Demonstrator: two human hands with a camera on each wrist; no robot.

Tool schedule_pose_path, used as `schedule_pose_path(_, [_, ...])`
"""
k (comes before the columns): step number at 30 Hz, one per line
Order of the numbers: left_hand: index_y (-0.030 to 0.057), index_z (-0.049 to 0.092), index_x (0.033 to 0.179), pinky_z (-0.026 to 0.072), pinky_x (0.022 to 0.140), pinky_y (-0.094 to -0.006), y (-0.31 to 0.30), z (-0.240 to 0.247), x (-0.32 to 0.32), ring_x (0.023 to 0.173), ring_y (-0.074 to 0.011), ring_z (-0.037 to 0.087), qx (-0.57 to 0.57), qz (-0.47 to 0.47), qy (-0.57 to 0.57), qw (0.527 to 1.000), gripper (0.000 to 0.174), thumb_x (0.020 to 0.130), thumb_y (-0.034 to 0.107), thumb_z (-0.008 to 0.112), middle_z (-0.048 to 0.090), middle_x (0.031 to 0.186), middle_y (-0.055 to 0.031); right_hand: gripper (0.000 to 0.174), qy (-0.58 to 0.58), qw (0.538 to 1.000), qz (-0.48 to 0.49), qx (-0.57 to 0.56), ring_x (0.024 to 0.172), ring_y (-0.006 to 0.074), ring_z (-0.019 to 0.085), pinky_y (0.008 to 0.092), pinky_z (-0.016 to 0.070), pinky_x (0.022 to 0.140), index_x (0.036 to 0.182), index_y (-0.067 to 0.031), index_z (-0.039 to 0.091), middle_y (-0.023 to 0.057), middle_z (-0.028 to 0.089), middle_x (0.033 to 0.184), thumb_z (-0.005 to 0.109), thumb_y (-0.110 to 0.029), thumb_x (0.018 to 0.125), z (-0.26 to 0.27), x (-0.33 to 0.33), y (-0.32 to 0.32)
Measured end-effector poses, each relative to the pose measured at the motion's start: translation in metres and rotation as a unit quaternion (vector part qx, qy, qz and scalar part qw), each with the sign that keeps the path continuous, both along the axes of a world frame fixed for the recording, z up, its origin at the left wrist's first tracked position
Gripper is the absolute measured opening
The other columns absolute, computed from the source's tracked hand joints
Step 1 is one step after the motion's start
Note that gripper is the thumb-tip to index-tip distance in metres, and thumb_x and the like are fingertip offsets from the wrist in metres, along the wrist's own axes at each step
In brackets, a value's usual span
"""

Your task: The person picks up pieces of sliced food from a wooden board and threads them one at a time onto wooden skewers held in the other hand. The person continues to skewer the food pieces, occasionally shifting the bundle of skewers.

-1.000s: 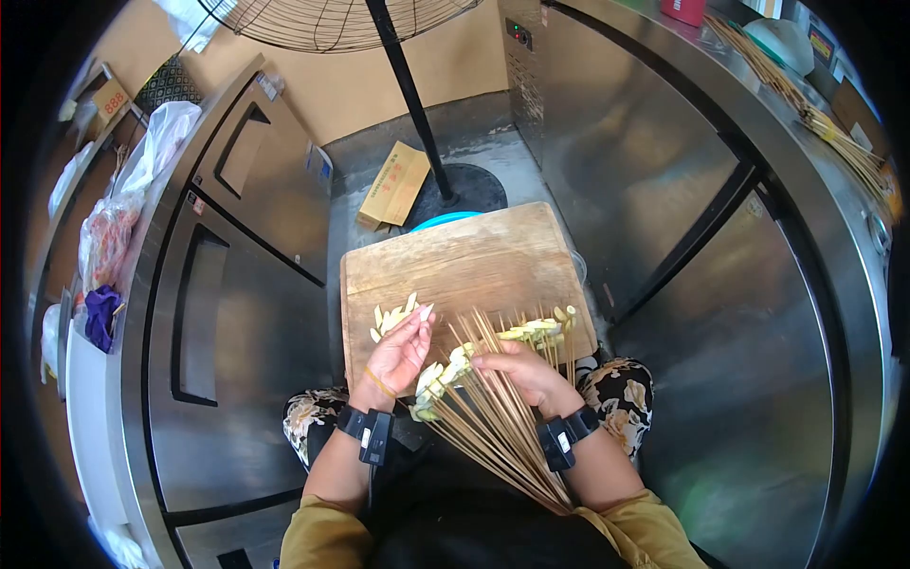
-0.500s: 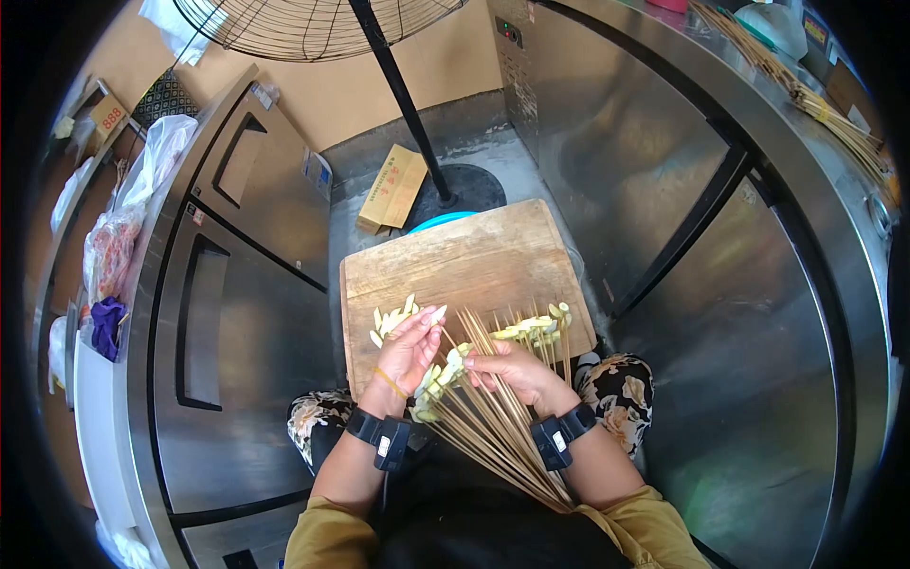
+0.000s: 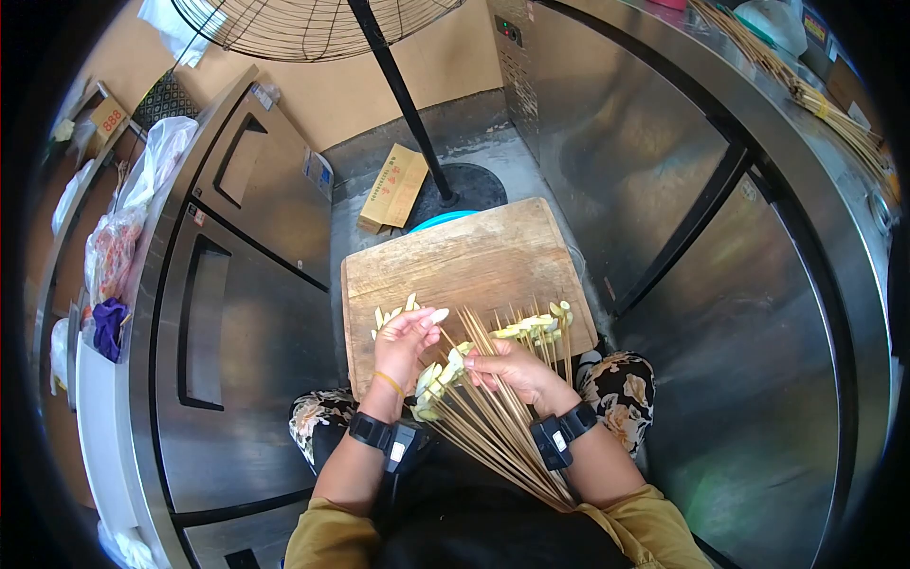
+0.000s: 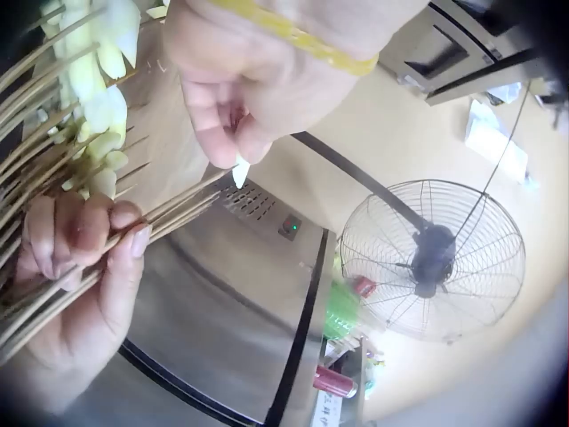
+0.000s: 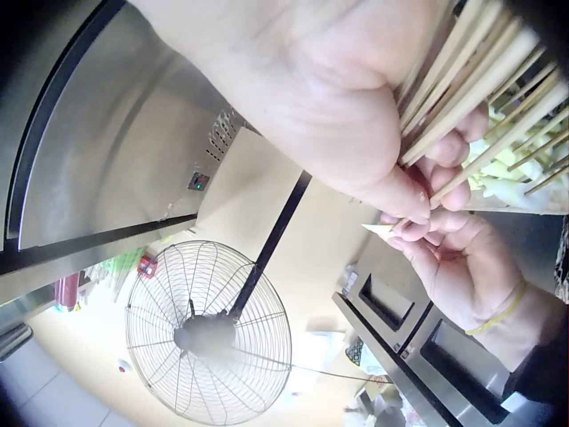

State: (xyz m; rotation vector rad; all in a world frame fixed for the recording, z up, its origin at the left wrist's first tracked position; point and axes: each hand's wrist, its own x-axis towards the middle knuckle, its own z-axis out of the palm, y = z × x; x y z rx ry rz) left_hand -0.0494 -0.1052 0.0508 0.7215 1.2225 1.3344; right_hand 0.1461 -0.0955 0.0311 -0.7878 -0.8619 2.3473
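Note:
My left hand (image 3: 400,346) pinches a pale, pointed vegetable slice (image 3: 439,315) between thumb and fingertips, just left of the upright skewer tips. In the right wrist view the slice (image 5: 378,229) pokes out past the left fingertips, close to the right thumb. My right hand (image 3: 523,376) grips a fan of bamboo skewers (image 3: 493,408), whose lower ends run back toward the apron. Pale green slices (image 3: 432,383) are threaded on several skewers on the fan's left side. Bare skewer points stick out beyond the right fingers (image 4: 89,233) in the left wrist view.
A wooden cutting board (image 3: 445,261) lies ahead of the lap. Loose slices (image 3: 383,315) sit on its left, loaded skewers (image 3: 533,325) on its right. Steel cabinets (image 3: 682,190) flank both sides. A fan stand (image 3: 408,104) and a cardboard box (image 3: 392,190) stand beyond the board.
My left hand has turned from palm up to a more palm-down pose, bringing the slice slightly right and closer to the skewer tips. My right hand keeps its grip on the skewers.

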Motion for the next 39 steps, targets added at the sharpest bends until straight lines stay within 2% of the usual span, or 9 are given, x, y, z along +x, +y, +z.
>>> schedule_pose_path(16, [-0.0006,0.061,0.104,0.0483,0.072,-0.0214,-0.035,-0.015,0.025,0.079,-0.0069,0.057,0.056,-0.103,0.190,0.975,0.018,0.087,0.003,0.057,0.065,0.093,-0.0045,0.010,-0.022,0.999,-0.023,0.015,0.051,0.0049,0.046,0.0176,0.0362,0.047,0.086,-0.0048,0.057,0.0019,0.057,0.066,0.064,-0.012,0.083,-0.008,0.000,-0.003])
schedule_pose_path(19, [0.0009,0.063,0.100,0.0476,0.068,-0.0207,-0.033,-0.019,0.025,0.075,-0.0065,0.057,0.057,-0.095,0.171,0.979,0.016,0.085,0.004,0.060,0.064,0.085,-0.0033,0.012,-0.050,0.997,-0.039,0.037,0.053,0.0040,0.046,0.0176,0.0361,0.048,0.086,-0.0051,0.056,0.0006,0.057,0.069,0.065,-0.012,0.082,-0.001,-0.001,-0.004])
schedule_pose_path(25, [0.0066,0.069,0.085,0.0438,0.057,-0.0222,-0.027,-0.033,0.022,0.063,-0.0087,0.052,0.081,-0.084,0.370,0.921,0.008,0.077,0.006,0.068,0.056,0.069,-0.0019,0.014,-0.012,0.995,-0.083,0.044,0.057,0.0051,0.050,0.0181,0.0398,0.050,0.087,-0.0066,0.055,-0.0014,0.056,0.070,0.066,-0.014,0.082,0.013,0.007,-0.006])
schedule_pose_path(29, [0.0005,0.066,0.088,0.0453,0.062,-0.0202,-0.019,-0.032,0.014,0.070,-0.0071,0.055,0.071,-0.155,0.396,0.902,0.008,0.081,0.004,0.064,0.059,0.078,-0.0017,0.011,0.044,0.997,-0.053,-0.030,0.062,0.0073,0.056,0.0187,0.0448,0.054,0.089,-0.0060,0.058,0.0010,0.059,0.073,0.064,-0.013,0.083,0.009,0.010,-0.002])
schedule_pose_path(32, [0.0008,0.065,0.090,0.0457,0.063,-0.0208,-0.008,-0.023,-0.001,0.072,-0.0071,0.056,-0.016,-0.157,0.208,0.965,0.011,0.083,0.008,0.063,0.062,0.081,-0.0033,0.009,0.032,0.996,-0.042,-0.067,0.062,0.0083,0.057,0.0193,0.0458,0.054,0.086,-0.0056,0.058,0.0023,0.060,0.072,0.064,-0.011,0.083,0.011,0.011,0.001])
schedule_pose_path(33, [0.0013,0.065,0.091,0.0464,0.064,-0.0223,-0.001,-0.025,-0.009,0.073,-0.0088,0.057,-0.022,-0.113,0.246,0.962,0.013,0.083,0.011,0.063,0.063,0.082,-0.0048,0.009,0.035,0.996,-0.046,-0.072,0.062,0.0083,0.057,0.0192,0.0457,0.053,0.086,-0.0055,0.058,0.0023,0.060,0.071,0.064,-0.011,0.082,0.012,0.010,0.001])
schedule_pose_path(35, [0.0022,0.064,0.094,0.0479,0.065,-0.0252,0.016,-0.038,-0.029,0.074,-0.0124,0.060,-0.033,-0.024,0.318,0.947,0.018,0.082,0.015,0.065,0.065,0.084,-0.0078,0.009,0.041,0.994,-0.053,-0.082,0.061,0.0085,0.057,0.0191,0.0454,0.052,0.084,-0.0053,0.058,0.0023,0.060,0.070,0.064,-0.011,0.082,0.014,0.008,0.000])
schedule_pose_path(38, [0.0086,0.064,0.099,0.0492,0.072,-0.0324,0.033,-0.053,-0.048,0.079,-0.0256,0.062,-0.053,-0.057,0.598,0.798,0.024,0.076,0.016,0.069,0.064,0.085,-0.0108,0.008,0.050,0.994,-0.049,-0.081,0.058,0.0081,0.056,0.0194,0.0443,0.050,0.084,-0.0051,0.057,0.0017,0.059,0.069,0.063,-0.010,0.082,0.003,0.006,0.003])
schedule_pose_path(39, [0.0088,0.064,0.099,0.0483,0.075,-0.0345,0.034,-0.053,-0.047,0.083,-0.0278,0.061,-0.050,-0.070,0.627,0.775,0.026,0.075,0.018,0.069,0.062,0.090,-0.0122,0.008,0.038,0.994,-0.054,-0.085,0.056,0.0083,0.053,0.0196,0.0422,0.048,0.083,-0.0052,0.057,0.0019,0.058,0.068,0.063,-0.011,0.082,0.004,0.005,0.002])
